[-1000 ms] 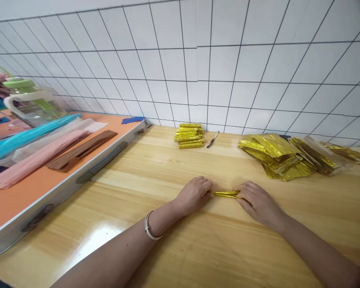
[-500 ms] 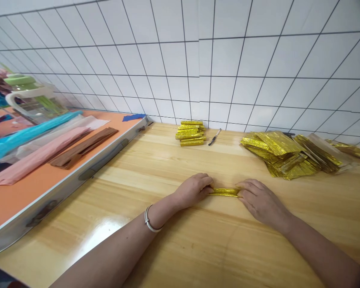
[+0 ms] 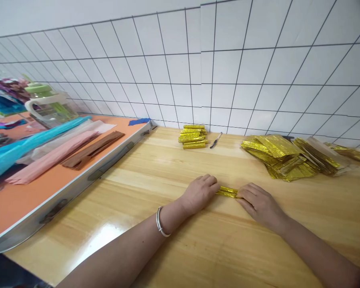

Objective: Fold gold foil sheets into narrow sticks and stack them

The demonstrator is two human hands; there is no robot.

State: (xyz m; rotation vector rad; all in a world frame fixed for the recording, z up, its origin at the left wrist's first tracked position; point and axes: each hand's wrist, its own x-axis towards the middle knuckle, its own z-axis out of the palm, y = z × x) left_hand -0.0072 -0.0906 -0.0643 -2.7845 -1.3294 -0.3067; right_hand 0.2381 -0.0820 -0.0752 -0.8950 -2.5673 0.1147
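Left hand (image 3: 199, 195) and right hand (image 3: 260, 205) pinch opposite ends of the gold strip (image 3: 228, 190) — best pressed evenly against the counter (image 3: 228, 248), edges parallel.

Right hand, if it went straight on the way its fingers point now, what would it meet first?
Past the gold strip at its fingertips, the right hand would probably meet the left hand first, at the strip's other end; depth is hard to judge.
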